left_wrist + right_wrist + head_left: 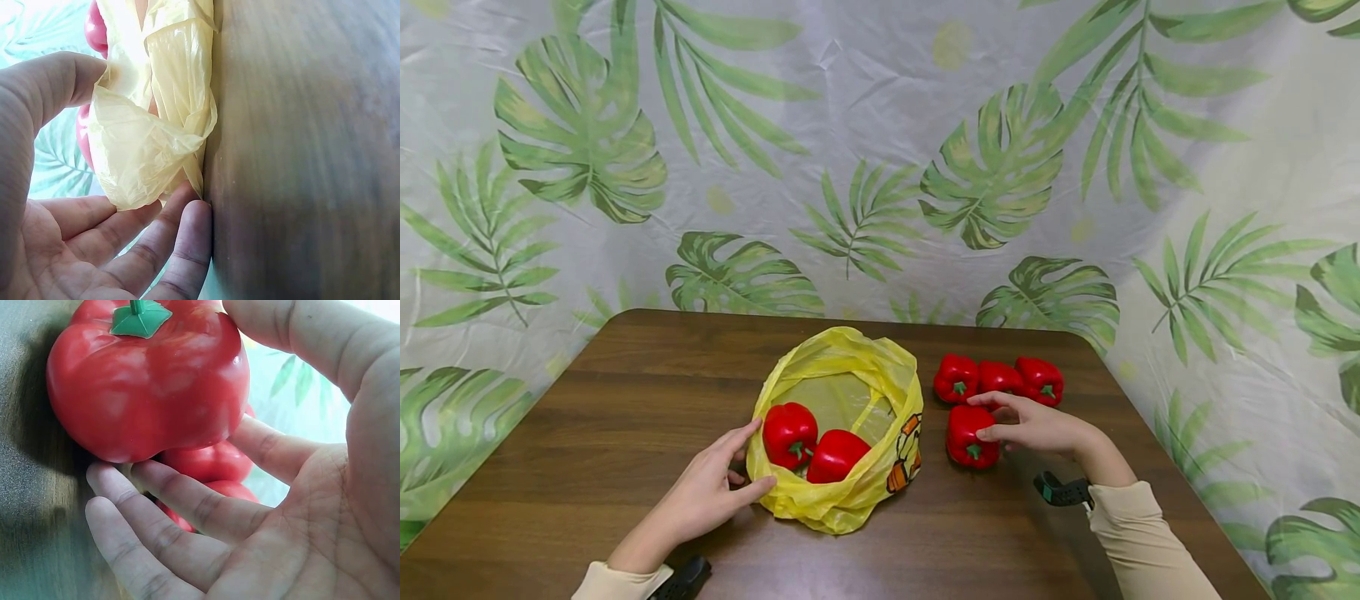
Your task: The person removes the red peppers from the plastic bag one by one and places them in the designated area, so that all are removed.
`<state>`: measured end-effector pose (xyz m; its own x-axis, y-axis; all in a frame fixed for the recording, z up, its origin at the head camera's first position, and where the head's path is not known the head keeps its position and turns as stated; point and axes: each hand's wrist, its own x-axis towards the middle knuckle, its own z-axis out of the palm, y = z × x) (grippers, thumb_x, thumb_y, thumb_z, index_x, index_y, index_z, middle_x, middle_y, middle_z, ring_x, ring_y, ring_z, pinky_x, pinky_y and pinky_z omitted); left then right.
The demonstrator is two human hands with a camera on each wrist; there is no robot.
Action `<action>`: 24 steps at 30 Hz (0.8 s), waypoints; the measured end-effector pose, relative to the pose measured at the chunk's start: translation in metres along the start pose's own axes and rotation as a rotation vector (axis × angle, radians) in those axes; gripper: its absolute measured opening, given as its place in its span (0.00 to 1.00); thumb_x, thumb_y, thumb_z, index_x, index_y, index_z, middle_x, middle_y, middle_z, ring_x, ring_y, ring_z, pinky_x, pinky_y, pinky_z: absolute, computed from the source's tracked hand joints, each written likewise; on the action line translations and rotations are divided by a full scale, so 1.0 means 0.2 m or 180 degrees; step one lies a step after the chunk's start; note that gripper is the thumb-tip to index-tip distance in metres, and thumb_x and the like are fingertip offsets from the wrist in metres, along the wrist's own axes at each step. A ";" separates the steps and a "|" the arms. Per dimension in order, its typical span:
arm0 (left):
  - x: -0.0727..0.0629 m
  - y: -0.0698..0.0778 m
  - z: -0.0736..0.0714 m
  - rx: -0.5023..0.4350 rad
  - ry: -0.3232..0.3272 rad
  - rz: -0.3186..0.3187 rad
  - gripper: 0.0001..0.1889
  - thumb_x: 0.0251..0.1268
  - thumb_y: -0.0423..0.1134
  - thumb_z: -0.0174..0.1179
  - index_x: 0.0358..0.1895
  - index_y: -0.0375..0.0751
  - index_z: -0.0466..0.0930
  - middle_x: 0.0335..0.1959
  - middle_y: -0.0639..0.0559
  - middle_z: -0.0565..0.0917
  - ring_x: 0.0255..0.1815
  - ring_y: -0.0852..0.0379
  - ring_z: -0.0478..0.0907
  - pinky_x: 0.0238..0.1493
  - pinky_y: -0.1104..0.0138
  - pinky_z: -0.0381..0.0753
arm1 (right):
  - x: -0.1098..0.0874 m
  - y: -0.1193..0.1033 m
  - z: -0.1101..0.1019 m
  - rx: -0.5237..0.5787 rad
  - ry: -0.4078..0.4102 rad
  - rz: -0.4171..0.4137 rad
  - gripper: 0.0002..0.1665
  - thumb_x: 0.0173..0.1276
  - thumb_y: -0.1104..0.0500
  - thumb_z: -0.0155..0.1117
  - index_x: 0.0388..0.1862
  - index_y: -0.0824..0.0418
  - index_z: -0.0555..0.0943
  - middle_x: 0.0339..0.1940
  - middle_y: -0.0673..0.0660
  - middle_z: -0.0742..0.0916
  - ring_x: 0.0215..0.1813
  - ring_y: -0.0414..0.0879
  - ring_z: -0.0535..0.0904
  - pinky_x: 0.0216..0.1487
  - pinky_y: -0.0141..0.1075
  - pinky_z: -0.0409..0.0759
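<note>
A yellow plastic bag [831, 504] stands on the table with its mouth wide and its rim rolled outward. Inside lie two red bell peppers, one at the left [790, 435] and one nearer the front [838, 457]. My left hand [707, 483] holds the bag's left side, thumb at the rim and fingers along the outer wall. To the right of the bag, my right hand [1037, 423] has thumb and index finger on opposite sides of another red bell pepper [150, 387], whose green stem shows. Its other fingers extend below the pepper in the right wrist view.
Three more red bell peppers, at the left [956, 377], middle [998, 379] and right [1040, 379], form a row behind my right hand. The brown wooden table [647, 392] ends at a leaf-patterned curtain [865, 133]. Black straps [1063, 490] sit at both wrists.
</note>
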<state>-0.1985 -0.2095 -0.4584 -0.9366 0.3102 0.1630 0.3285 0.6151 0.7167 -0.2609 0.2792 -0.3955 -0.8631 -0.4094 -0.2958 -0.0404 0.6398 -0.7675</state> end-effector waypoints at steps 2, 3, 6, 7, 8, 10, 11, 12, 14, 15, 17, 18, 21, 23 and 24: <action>0.00 0.00 0.00 0.0006 0.0005 0.0008 0.45 0.66 0.50 0.76 0.80 0.31 0.66 0.72 0.35 0.78 0.52 0.53 0.85 0.43 0.72 0.87 | 0.00 0.00 0.00 0.0009 -0.0006 0.0005 0.38 0.77 0.49 0.70 0.80 0.57 0.70 0.67 0.64 0.81 0.59 0.53 0.78 0.56 0.48 0.85; 0.00 0.00 0.00 0.0011 0.0006 0.0013 0.46 0.66 0.50 0.76 0.80 0.31 0.67 0.72 0.35 0.79 0.52 0.52 0.85 0.43 0.72 0.87 | 0.00 0.00 0.00 0.0013 -0.0008 0.0006 0.38 0.77 0.49 0.70 0.80 0.57 0.70 0.67 0.64 0.81 0.59 0.53 0.78 0.56 0.47 0.85; 0.00 0.01 0.00 0.0025 0.0004 0.0012 0.45 0.66 0.50 0.77 0.80 0.31 0.67 0.71 0.35 0.79 0.52 0.52 0.86 0.43 0.72 0.87 | 0.00 0.00 0.00 0.0026 -0.0012 0.0018 0.38 0.77 0.49 0.70 0.80 0.58 0.70 0.67 0.64 0.81 0.59 0.52 0.78 0.57 0.47 0.86; 0.00 0.01 0.00 0.0029 0.0002 0.0007 0.46 0.66 0.50 0.77 0.80 0.31 0.67 0.71 0.35 0.79 0.52 0.52 0.86 0.43 0.72 0.87 | 0.00 0.00 0.00 0.0028 -0.0011 0.0021 0.38 0.77 0.49 0.70 0.80 0.58 0.70 0.67 0.64 0.81 0.59 0.52 0.79 0.57 0.47 0.86; 0.00 0.01 0.00 0.0033 -0.0001 0.0004 0.46 0.66 0.50 0.77 0.80 0.31 0.67 0.71 0.35 0.79 0.52 0.52 0.85 0.43 0.72 0.86 | 0.00 0.00 0.00 0.0033 -0.0011 0.0022 0.38 0.77 0.49 0.70 0.80 0.58 0.70 0.67 0.64 0.81 0.59 0.52 0.79 0.57 0.47 0.86; 0.00 0.01 0.00 0.0040 -0.0003 -0.0001 0.46 0.66 0.50 0.76 0.80 0.31 0.67 0.71 0.35 0.79 0.52 0.52 0.85 0.43 0.72 0.86 | 0.00 0.00 0.00 0.0039 -0.0013 0.0019 0.38 0.77 0.49 0.70 0.80 0.58 0.70 0.67 0.64 0.81 0.59 0.52 0.79 0.58 0.48 0.86; 0.00 0.01 0.00 0.0038 -0.0003 -0.0002 0.46 0.66 0.50 0.76 0.80 0.31 0.67 0.72 0.35 0.79 0.52 0.52 0.85 0.43 0.72 0.86 | 0.01 0.00 0.00 0.0044 -0.0016 0.0017 0.38 0.77 0.49 0.70 0.80 0.58 0.70 0.67 0.63 0.81 0.59 0.51 0.79 0.59 0.48 0.86; 0.00 0.01 0.00 0.0037 -0.0003 -0.0004 0.46 0.66 0.50 0.76 0.80 0.31 0.67 0.72 0.34 0.78 0.52 0.51 0.85 0.43 0.72 0.86 | 0.01 0.00 0.00 0.0049 -0.0019 0.0013 0.37 0.77 0.49 0.70 0.80 0.58 0.70 0.66 0.63 0.81 0.59 0.51 0.79 0.59 0.48 0.87; 0.00 0.01 0.00 0.0037 -0.0004 -0.0008 0.46 0.67 0.50 0.76 0.80 0.32 0.67 0.72 0.34 0.78 0.52 0.51 0.85 0.43 0.72 0.86 | 0.01 0.00 0.01 0.0059 -0.0027 0.0003 0.37 0.77 0.49 0.69 0.79 0.58 0.71 0.66 0.63 0.81 0.59 0.51 0.79 0.60 0.48 0.87; 0.00 0.01 0.00 0.0032 -0.0006 -0.0012 0.46 0.67 0.50 0.76 0.80 0.32 0.66 0.73 0.34 0.78 0.53 0.51 0.85 0.43 0.72 0.87 | 0.01 0.00 0.01 0.0060 -0.0032 -0.0004 0.37 0.77 0.49 0.69 0.79 0.57 0.71 0.66 0.63 0.81 0.59 0.51 0.79 0.60 0.47 0.87; 0.00 0.00 0.00 0.0026 -0.0012 -0.0021 0.45 0.67 0.50 0.76 0.80 0.32 0.66 0.73 0.34 0.77 0.53 0.51 0.86 0.43 0.72 0.87 | 0.01 0.00 0.01 0.0073 -0.0044 -0.0013 0.37 0.78 0.49 0.69 0.79 0.57 0.71 0.67 0.63 0.81 0.60 0.51 0.79 0.61 0.47 0.87; 0.00 0.00 0.00 0.0027 -0.0015 -0.0025 0.45 0.67 0.51 0.76 0.81 0.32 0.66 0.73 0.33 0.77 0.53 0.51 0.86 0.43 0.72 0.87 | 0.01 0.00 0.02 0.0077 -0.0048 -0.0018 0.37 0.77 0.49 0.69 0.79 0.57 0.71 0.67 0.63 0.81 0.60 0.51 0.79 0.62 0.47 0.87; 0.00 0.00 0.00 0.0028 -0.0026 -0.0034 0.46 0.67 0.51 0.76 0.81 0.32 0.66 0.73 0.33 0.77 0.53 0.51 0.86 0.43 0.72 0.87 | 0.02 -0.01 0.02 0.0096 -0.0064 -0.0027 0.37 0.77 0.49 0.70 0.79 0.57 0.71 0.68 0.63 0.81 0.61 0.51 0.79 0.62 0.47 0.86; 0.00 0.01 0.00 0.0034 -0.0023 -0.0033 0.46 0.67 0.51 0.76 0.81 0.32 0.66 0.73 0.33 0.77 0.53 0.50 0.86 0.43 0.72 0.87 | 0.02 -0.01 0.02 0.0109 -0.0065 -0.0024 0.37 0.77 0.49 0.70 0.79 0.57 0.71 0.68 0.64 0.81 0.62 0.51 0.79 0.63 0.48 0.86; 0.00 0.01 0.00 0.0034 -0.0019 -0.0029 0.46 0.66 0.51 0.76 0.81 0.32 0.66 0.73 0.33 0.77 0.53 0.51 0.86 0.43 0.72 0.87 | 0.02 -0.01 0.02 0.0108 -0.0063 -0.0022 0.37 0.77 0.49 0.70 0.79 0.57 0.71 0.68 0.64 0.81 0.62 0.52 0.79 0.63 0.49 0.86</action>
<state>-0.1977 -0.2095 -0.4572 -0.9388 0.3089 0.1525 0.3213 0.6257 0.7108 -0.2616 0.2737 -0.3982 -0.8527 -0.4267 -0.3014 -0.0289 0.6146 -0.7883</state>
